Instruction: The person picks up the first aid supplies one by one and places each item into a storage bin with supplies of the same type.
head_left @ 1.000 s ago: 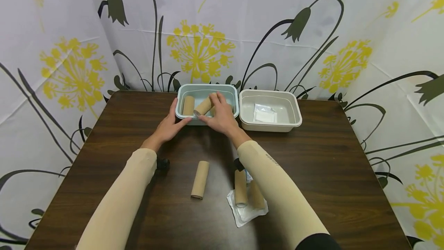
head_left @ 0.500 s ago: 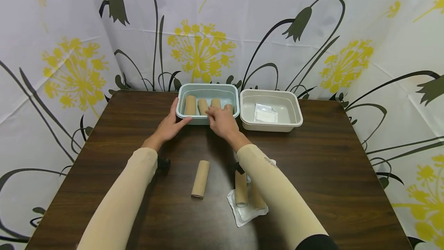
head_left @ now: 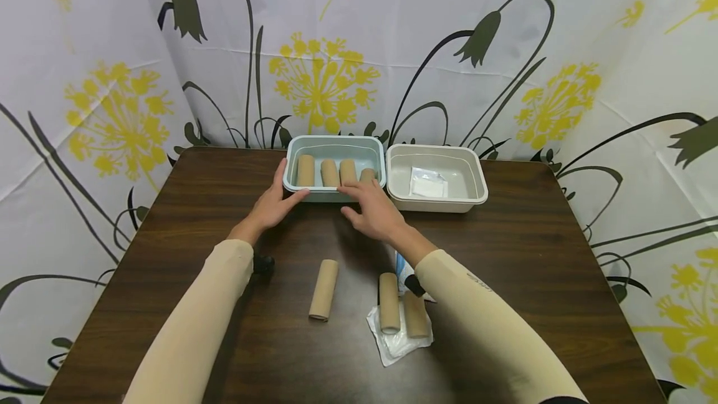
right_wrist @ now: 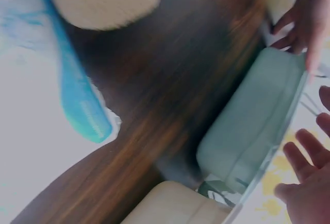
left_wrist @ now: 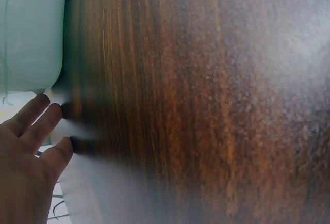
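left hand point(head_left: 272, 204) spread round left end of blue bin point(head_left: 316, 196), thumb at front rim, fingers along side, probably to steady it. right hand point(head_left: 373, 207) fingers apart, gripping nothing, at front rim near right end; can't tell if touching. four cardboard tubes point(head_left: 305, 171) in a row inside bin, seemingly lined up to save space. loose tube point(head_left: 323, 290) on tabletop point(head_left: 213, 192), two others point(head_left: 389, 303) on white packet point(head_left: 387, 349), likely parked within reach.
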The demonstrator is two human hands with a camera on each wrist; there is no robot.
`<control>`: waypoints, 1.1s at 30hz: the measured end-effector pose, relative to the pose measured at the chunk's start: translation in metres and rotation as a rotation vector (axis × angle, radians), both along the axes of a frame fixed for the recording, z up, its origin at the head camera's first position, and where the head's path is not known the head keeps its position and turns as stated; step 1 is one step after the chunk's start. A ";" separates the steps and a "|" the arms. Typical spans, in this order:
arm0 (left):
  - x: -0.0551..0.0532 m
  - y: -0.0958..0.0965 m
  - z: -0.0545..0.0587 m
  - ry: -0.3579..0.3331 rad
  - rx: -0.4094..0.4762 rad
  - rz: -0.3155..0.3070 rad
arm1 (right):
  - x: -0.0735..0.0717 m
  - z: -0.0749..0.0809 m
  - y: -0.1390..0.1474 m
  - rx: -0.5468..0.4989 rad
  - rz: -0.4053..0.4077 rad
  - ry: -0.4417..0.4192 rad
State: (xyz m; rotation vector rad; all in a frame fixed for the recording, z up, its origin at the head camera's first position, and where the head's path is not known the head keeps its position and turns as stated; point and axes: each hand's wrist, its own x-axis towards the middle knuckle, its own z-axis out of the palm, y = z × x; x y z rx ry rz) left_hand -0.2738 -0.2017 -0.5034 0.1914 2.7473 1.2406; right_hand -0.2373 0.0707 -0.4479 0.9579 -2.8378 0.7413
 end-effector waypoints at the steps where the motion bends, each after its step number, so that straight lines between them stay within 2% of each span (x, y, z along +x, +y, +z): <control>1: 0.000 0.000 0.000 -0.004 0.001 -0.001 | 0.005 0.001 0.004 -0.010 0.010 -0.011; 6: -0.001 -0.001 -0.001 -0.014 0.001 -0.007 | 0.031 0.004 0.025 -0.018 0.071 -0.061; 12: -0.002 -0.001 -0.001 -0.008 0.007 -0.012 | 0.052 -0.003 0.036 0.056 0.164 -0.138; 18: -0.002 0.000 -0.001 -0.015 -0.006 -0.011 | 0.073 -0.010 0.021 0.188 0.258 -0.149; 23: -0.001 -0.001 0.001 -0.009 0.001 -0.006 | 0.095 -0.010 -0.003 0.339 0.288 -0.102; 27: 0.000 -0.001 -0.001 -0.013 0.004 -0.008 | 0.105 -0.016 -0.012 0.416 0.295 -0.085; 33: -0.001 -0.001 -0.002 -0.012 0.000 0.000 | 0.107 -0.025 -0.014 0.418 0.310 -0.067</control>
